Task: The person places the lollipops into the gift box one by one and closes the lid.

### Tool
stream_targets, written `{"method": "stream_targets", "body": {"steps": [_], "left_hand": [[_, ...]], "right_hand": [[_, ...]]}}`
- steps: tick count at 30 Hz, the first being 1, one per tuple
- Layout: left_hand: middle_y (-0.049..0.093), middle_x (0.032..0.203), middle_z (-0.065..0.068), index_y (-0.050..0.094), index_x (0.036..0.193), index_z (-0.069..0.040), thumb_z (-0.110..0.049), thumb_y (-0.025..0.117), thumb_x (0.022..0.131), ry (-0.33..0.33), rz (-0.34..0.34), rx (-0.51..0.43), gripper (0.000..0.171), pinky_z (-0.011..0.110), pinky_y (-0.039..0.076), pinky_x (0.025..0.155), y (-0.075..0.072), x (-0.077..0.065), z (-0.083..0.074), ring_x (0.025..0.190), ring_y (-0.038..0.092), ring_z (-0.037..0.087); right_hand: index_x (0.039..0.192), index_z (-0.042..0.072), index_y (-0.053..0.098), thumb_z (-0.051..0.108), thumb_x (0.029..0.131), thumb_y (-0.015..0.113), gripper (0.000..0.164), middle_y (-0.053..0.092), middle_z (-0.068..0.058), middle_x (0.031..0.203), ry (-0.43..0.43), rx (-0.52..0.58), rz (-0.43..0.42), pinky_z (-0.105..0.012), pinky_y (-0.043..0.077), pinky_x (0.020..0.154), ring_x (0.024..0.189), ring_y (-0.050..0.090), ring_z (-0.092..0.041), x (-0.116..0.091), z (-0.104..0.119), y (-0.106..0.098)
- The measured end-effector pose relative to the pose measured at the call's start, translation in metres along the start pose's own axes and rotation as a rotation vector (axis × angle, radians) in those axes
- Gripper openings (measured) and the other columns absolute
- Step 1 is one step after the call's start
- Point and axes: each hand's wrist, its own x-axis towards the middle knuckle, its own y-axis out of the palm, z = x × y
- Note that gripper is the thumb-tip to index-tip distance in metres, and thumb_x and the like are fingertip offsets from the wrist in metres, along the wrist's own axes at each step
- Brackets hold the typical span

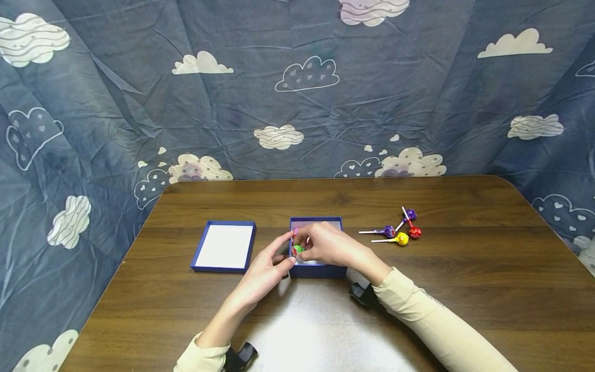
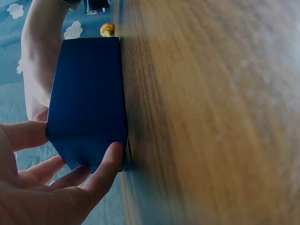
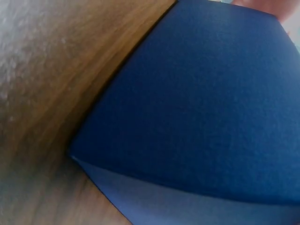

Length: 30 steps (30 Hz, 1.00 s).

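A blue box (image 1: 318, 272) stands uncovered on the table, its white inside partly hidden by my hands. My left hand (image 1: 266, 268) holds it at the left side, with the fingers against the outer wall and the thumb at the near left corner. In the left wrist view those fingers (image 2: 104, 171) spread over the box's end face. My right hand (image 1: 327, 243) reaches in over the rim and pinches a lollipop with a green and red wrapper (image 1: 297, 250). Behind that, a pink wrapped lollipop (image 1: 295, 232) shows at the left wall. The right wrist view shows mostly the box's outer side (image 3: 187, 103).
The box's blue lid (image 1: 223, 246) lies left of it, white inside up. To the right lie several lollipops: a yellow one (image 1: 402, 238), a red one (image 1: 415, 232) and purple ones (image 1: 389, 231). A cloud-patterned cloth (image 1: 307, 113) hangs behind the wooden table (image 1: 488, 258).
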Motion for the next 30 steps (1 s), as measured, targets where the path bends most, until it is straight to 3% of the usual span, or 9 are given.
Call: {"method": "stream_targets", "body": {"steps": [9,18,30], "left_hand": [[0.061,0.107,0.023,0.035,0.144,-0.017,-0.006,0.053,0.091,-0.010,-0.003,0.007,0.057,0.050,0.048,0.081,-0.0008,-0.0001,-0.0002,0.100,0.057,0.035],[0.054,0.122,0.024,0.035,0.144,-0.015,-0.007,0.053,0.091,-0.008,-0.004,0.024,0.057,0.051,0.046,0.083,0.0012,-0.0009,-0.0010,0.107,0.055,0.034],[0.060,0.110,0.024,0.035,0.144,-0.016,-0.007,0.053,0.091,-0.007,-0.010,0.025,0.056,0.051,0.047,0.082,0.0012,-0.0003,-0.0006,0.100,0.056,0.033]], "right_hand": [[0.081,0.025,0.069,0.023,0.072,0.076,0.012,0.057,0.016,0.070,0.002,-0.055,-0.028,-0.024,0.042,0.059,0.065,0.051,-0.002,0.0003,-0.0018,0.0038],[0.077,0.024,0.068,0.015,0.069,0.076,0.015,0.055,0.015,0.066,-0.036,-0.045,-0.033,-0.025,0.040,0.057,0.062,0.049,-0.002,-0.0012,-0.0033,0.0050],[0.079,0.023,0.068,0.014,0.071,0.076,0.014,0.056,0.013,0.067,-0.045,-0.019,-0.023,-0.025,0.041,0.058,0.063,0.049,-0.003,-0.0021,-0.0032,0.0040]]}}
